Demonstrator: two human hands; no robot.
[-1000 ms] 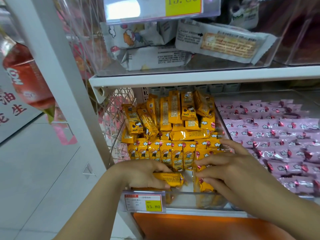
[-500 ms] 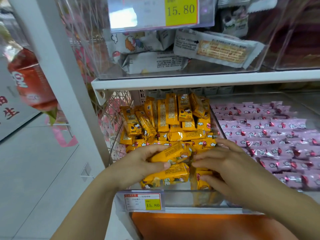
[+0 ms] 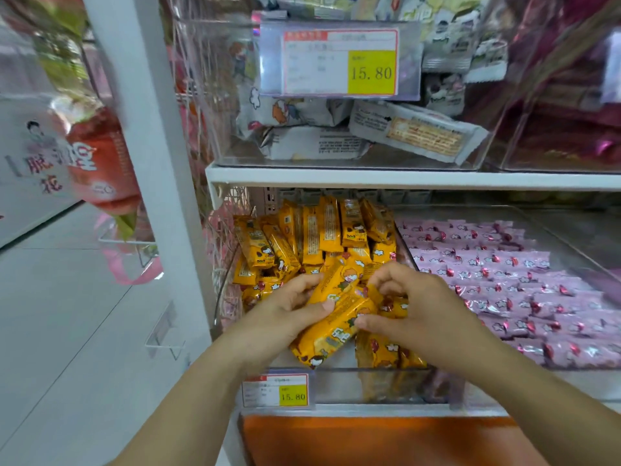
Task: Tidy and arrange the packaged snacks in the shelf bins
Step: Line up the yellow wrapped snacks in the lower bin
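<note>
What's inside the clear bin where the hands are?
Yellow snack packs fill the clear bin: upright at the back, jumbled in front. The left hand and right hand hold some, hiding whatever lies beneath them.

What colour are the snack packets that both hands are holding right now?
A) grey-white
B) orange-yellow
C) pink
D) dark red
B: the left hand and right hand both grip orange-yellow packets; the pink packets lie off to the right.
</note>
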